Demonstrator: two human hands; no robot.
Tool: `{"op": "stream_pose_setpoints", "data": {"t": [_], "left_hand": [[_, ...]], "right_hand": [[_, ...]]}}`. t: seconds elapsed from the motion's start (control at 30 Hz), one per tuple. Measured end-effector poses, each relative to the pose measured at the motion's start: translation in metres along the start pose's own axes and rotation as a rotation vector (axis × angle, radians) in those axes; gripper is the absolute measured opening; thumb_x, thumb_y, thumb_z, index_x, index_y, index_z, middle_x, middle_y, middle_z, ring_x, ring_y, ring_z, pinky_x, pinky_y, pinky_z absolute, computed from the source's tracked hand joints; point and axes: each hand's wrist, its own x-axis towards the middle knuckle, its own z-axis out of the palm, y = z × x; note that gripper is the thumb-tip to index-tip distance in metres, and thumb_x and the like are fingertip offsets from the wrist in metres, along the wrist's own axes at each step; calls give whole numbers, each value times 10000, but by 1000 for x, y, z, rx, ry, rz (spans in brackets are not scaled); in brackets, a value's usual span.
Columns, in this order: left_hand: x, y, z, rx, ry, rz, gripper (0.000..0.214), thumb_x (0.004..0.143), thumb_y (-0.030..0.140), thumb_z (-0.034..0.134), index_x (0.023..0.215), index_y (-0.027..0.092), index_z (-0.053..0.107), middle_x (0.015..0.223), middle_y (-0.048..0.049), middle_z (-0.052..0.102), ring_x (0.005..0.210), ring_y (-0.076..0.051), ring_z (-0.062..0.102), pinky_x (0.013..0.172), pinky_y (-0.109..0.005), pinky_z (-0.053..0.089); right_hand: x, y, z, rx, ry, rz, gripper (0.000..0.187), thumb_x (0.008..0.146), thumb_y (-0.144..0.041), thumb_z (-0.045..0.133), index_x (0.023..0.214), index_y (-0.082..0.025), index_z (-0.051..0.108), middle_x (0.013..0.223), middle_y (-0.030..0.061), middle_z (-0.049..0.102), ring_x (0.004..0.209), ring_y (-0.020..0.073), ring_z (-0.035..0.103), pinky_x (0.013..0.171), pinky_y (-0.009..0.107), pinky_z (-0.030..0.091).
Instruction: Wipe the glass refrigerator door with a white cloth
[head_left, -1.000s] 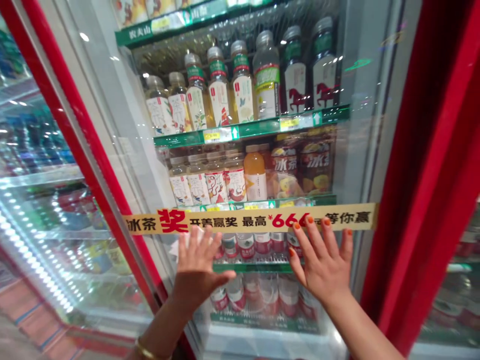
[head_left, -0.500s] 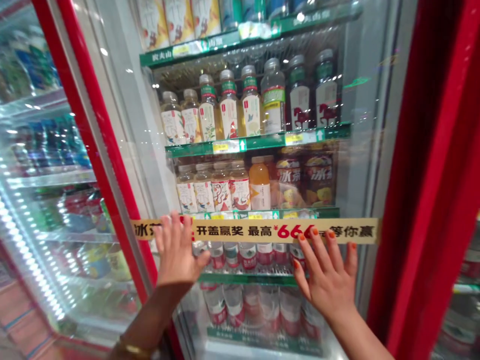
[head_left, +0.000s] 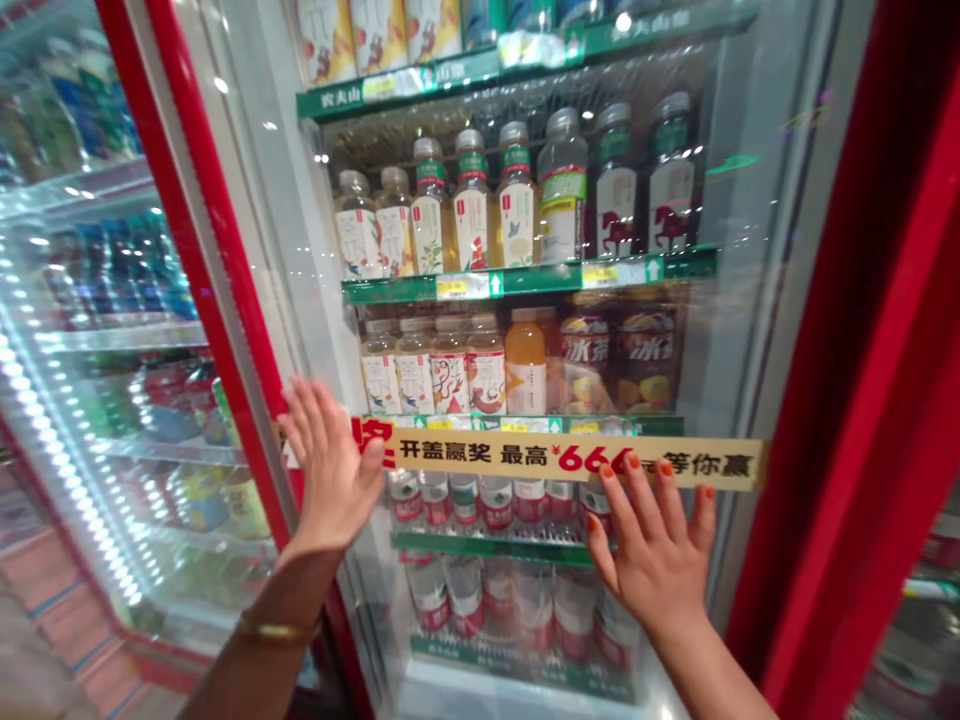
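Observation:
Both my hands lie flat on the glass door (head_left: 750, 330) of a drinks fridge. My left hand (head_left: 330, 470) is open, fingers spread, pressed near the door's left red edge (head_left: 202, 260), over the left end of a yellow sticker strip (head_left: 570, 458) with red and black print. My right hand (head_left: 656, 545) is open too, orange-painted nails up, its fingertips on the strip's right half. Neither hand holds anything. A gold bangle (head_left: 277, 630) circles my left wrist.
Behind the glass, green-edged shelves (head_left: 525, 280) carry tea bottles (head_left: 450, 215), an orange juice bottle (head_left: 525, 365), dark bottles (head_left: 645, 195) and red-labelled water bottles (head_left: 480, 500). A second lit fridge (head_left: 97, 400) stands to the left. A red frame (head_left: 862, 400) rises at the right.
My left hand has slid left along the glass, from the middle of the sticker strip to its left end. My right hand stays in place. The view has shifted slightly.

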Motion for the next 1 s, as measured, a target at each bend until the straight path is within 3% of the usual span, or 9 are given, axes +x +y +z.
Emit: {"op": "stream_pose_setpoints", "data": {"t": [0.1, 0.27, 0.47, 0.53, 0.67, 0.73, 0.8, 0.9, 1.0], "left_hand": [[13, 22, 4, 3, 7, 44, 1103, 997, 912, 167, 1798, 204, -105, 1887, -158, -136, 1758, -318, -176, 1424, -646, -99], [-59, 43, 23, 93, -79, 596, 1121, 960, 942, 345, 1815, 259, 104, 1868, -62, 256, 1784, -246, 2, 1471, -487, -53], [13, 18, -2, 10, -24, 36, 989, 1060, 828, 191, 1803, 228, -66, 1892, -150, -59, 1763, -332, -144, 1417, -684, -65], [26, 33, 3, -3, -15, 38, 1054, 1023, 889, 186, 1804, 224, -55, 1896, -155, -38, 1769, -352, -115, 1416, -694, -55], [-36, 71, 24, 59, -115, 462, 1069, 979, 945, 241, 1812, 299, 64, 1896, -21, 158, 1782, -262, -38, 1456, -562, -67], [-70, 64, 24, 86, -131, 574, 996, 1016, 883, 310, 1810, 323, 93, 1892, 37, 139, 1780, -214, -37, 1466, -484, -73], [-72, 42, 15, 82, -96, 492, 949, 1071, 770, 351, 1814, 254, 63, 1898, -20, 12, 1773, -246, -94, 1458, -524, -93], [-23, 19, 1, 23, -45, 112, 914, 1113, 690, 262, 1803, 181, -54, 1876, -148, -153, 1749, -331, -192, 1407, -687, -113], [10, 35, 5, -2, -14, -48, 981, 1065, 810, 184, 1803, 215, -71, 1885, -154, -138, 1755, -354, -177, 1392, -722, -103]], "right_hand": [[-2, 0, -1, 6, -6, 11, 853, 1022, -374, 649, 1790, -314, 282, 1807, 43, 420, 1743, 288, 259, 1449, 578, 97], [-7, -1, 4, 10, -12, 27, 860, 1014, -368, 641, 1791, -327, 274, 1809, 41, 420, 1732, 314, 286, 1442, 603, 117], [-10, 1, 2, -13, -28, 26, 844, 1036, -399, 623, 1795, -307, 266, 1814, 65, 411, 1720, 344, 315, 1429, 639, 139], [-9, 1, 1, -7, -29, 18, 834, 1041, -390, 618, 1794, -300, 272, 1833, 62, 373, 1728, 341, 295, 1432, 637, 125], [-6, 0, 0, -9, -27, -10, 829, 1045, -379, 607, 1796, -286, 265, 1856, 52, 319, 1752, 310, 224, 1441, 607, 96], [-4, -2, 0, -25, -22, -22, 836, 1043, -369, 597, 1798, -278, 252, 1859, 50, 312, 1761, 288, 191, 1445, 588, 85], [-2, -2, 0, -36, -22, -36, 840, 1043, -365, 585, 1802, -274, 236, 1866, 44, 290, 1768, 269, 158, 1448, 571, 74], [-2, -1, 0, -50, -26, -33, 862, 1034, -365, 589, 1806, -271, 217, 1862, 48, 300, 1770, 262, 142, 1449, 566, 71], [-5, 0, 0, -57, -30, -12, 878, 1016, -365, 606, 1804, -282, 229, 1834, 66, 373, 1762, 289, 189, 1440, 605, 99]]}}
